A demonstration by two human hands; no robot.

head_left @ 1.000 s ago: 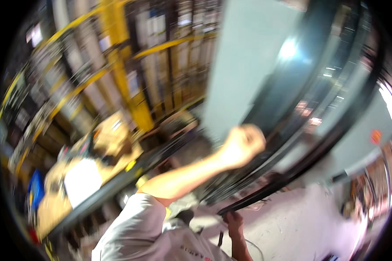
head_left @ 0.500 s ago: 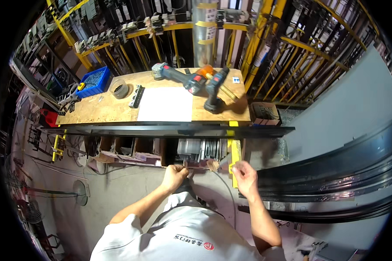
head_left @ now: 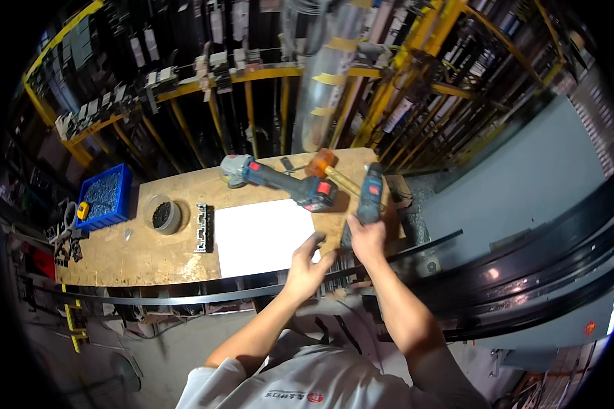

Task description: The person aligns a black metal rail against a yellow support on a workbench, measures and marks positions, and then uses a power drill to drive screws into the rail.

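Note:
My right hand is wrapped around the handle of a dark cordless drill at the right end of the wooden workbench. My left hand hovers by the bench's near edge, at the lower right corner of a white sheet, its fingers apart and holding nothing. Beyond the sheet lies a cordless angle grinder. A mallet with an amber head rests between grinder and drill. Left of the sheet is a black and white slotted strip.
A tub of small black parts and a blue bin of screws stand on the left of the bench. A long dark profile runs along its near edge. Dark profiles are stacked at right; yellow racks rise behind.
Both hands have moved forward to the bench from below its near edge. My right hand has taken hold of the drill. The view has shifted closer to the bench.

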